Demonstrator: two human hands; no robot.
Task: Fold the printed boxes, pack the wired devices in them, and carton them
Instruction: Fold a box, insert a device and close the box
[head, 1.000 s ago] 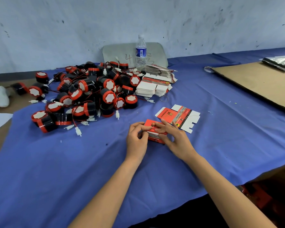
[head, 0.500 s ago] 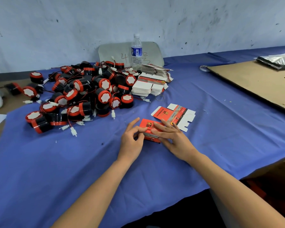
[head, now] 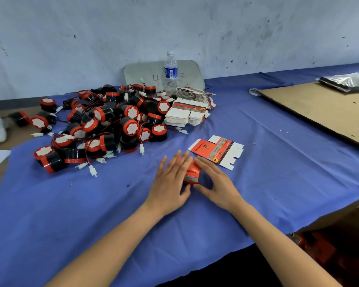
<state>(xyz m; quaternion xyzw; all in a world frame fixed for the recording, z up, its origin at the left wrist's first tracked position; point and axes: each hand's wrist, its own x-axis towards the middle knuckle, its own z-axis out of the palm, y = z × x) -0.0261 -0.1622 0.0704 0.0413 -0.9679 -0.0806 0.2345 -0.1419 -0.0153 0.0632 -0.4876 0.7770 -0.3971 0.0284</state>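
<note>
A small red printed box (head: 192, 172), partly folded, stands on the blue cloth between my hands. My left hand (head: 170, 183) presses straight fingers against its left side, thumb at its near corner. My right hand (head: 220, 185) holds its right side between thumb and curved fingers. A flat unfolded box blank (head: 216, 151) lies just behind to the right. A pile of black and red wired devices (head: 104, 125) with white plugs fills the left back. Stacks of flat box blanks (head: 184, 116) sit beside the pile.
A water bottle (head: 170, 73) stands before a grey board (head: 145, 73) at the wall. A large cardboard sheet (head: 323, 112) with a silver bag (head: 346, 81) on it covers the right back. A rubber band (head: 199, 128) lies near the stacks. The table edge runs along the lower right.
The box has been turned up from lying flat to standing narrower between my hands. My left fingers have straightened against its side, and both hands have closed in around it.
</note>
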